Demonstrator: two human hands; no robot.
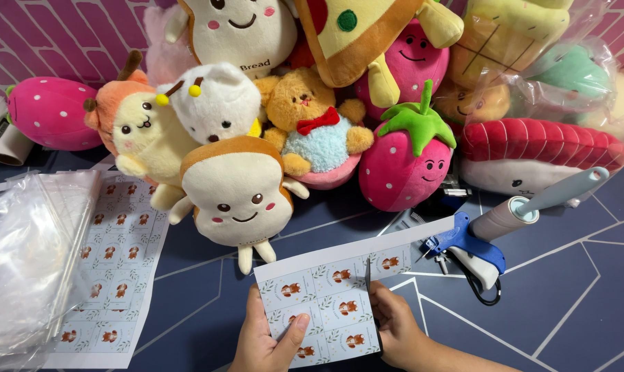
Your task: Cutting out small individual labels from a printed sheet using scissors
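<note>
My left hand (265, 339) grips the lower left of a white sticker sheet (325, 300) printed with small fox pictures, thumb pressed on top. My right hand (396, 322) holds the same sheet at its right side, fingers curled over the edge. A thin dark line (368, 274) runs down the sheet just above my right fingers; I cannot tell whether it is a blade or a cut. The sheet is held just above the dark blue tabletop (573, 303), in front of a toast-shaped plush (236, 196).
A heap of plush toys fills the back, among them a pink strawberry (405, 162) and a sushi plush (539, 155). A lint roller (532, 207) and a blue-and-white hand tool (471, 253) lie right. A second sticker sheet (115, 269) and clear plastic bags (23, 262) lie left.
</note>
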